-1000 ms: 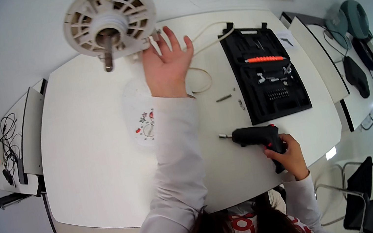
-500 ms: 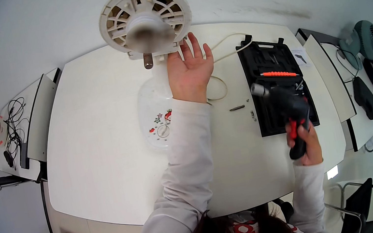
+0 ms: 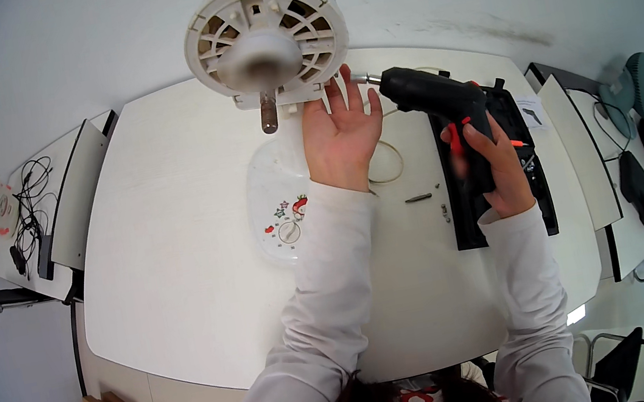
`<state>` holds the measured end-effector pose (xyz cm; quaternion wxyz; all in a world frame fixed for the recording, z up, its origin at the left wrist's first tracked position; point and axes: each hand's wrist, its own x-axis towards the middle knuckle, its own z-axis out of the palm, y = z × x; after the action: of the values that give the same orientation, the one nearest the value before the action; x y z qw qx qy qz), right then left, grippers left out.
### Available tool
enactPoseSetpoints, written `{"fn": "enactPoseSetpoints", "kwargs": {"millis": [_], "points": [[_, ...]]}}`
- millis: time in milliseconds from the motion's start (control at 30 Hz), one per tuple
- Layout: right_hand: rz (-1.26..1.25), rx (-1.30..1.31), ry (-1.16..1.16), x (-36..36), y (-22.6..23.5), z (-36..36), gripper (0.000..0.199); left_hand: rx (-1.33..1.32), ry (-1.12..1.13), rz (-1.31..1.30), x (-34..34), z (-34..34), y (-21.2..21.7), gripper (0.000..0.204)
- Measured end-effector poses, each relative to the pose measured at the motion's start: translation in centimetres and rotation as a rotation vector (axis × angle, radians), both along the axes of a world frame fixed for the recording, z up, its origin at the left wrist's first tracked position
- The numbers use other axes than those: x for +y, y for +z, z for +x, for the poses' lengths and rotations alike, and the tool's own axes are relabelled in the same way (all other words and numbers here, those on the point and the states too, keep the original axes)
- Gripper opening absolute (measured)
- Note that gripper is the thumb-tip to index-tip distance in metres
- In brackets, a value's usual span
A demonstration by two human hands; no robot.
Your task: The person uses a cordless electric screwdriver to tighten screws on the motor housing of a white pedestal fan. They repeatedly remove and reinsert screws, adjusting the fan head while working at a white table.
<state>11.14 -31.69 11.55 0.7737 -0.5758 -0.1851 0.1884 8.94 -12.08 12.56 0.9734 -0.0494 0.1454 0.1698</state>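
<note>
The right hand (image 3: 508, 168) is wrapped firmly round the handle of a black, pistol-shaped power driver with red trim (image 3: 433, 95), while the left hand (image 3: 342, 141), palm up with fingers extended and holding nothing I can see, reaches just under the round off-white plastic fan-motor housing (image 3: 265, 22). That housing sits above the white rounded base with strawberry prints (image 3: 275, 201), at the table's far side. The driver's silver metal bit (image 3: 366, 79) points at the housing's lower edge, right by the left fingertips; whether it touches, I can't tell. I'd keep those fingertips clear, brace the housing, and square the bit before squeezing.
</note>
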Motion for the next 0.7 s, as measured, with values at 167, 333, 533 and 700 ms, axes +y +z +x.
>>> {"fn": "enactPoseSetpoints", "kwargs": {"millis": [167, 333, 533, 700], "points": [[0.028, -0.003, 0.036, 0.7, -0.3, 0.7, 0.037, -0.023, 0.007, 0.001, -0.1, 0.1, -0.1, 0.017], [0.022, -0.012, 0.044, 1.3, -0.7, 1.2, 0.038, -0.018, 0.027, -0.016, 0.1, 0.3, -0.3, 0.015], [0.026, -0.014, 0.058, 1.4, -0.8, 1.7, 0.037, -0.033, 0.028, -0.039, 0.2, 0.5, -0.7, 0.017], [-0.023, -0.046, 0.028, 1.2, -0.2, 2.1, 0.035, -0.039, 0.024, -0.042, 0.1, 0.6, -0.8, 0.019]]}}
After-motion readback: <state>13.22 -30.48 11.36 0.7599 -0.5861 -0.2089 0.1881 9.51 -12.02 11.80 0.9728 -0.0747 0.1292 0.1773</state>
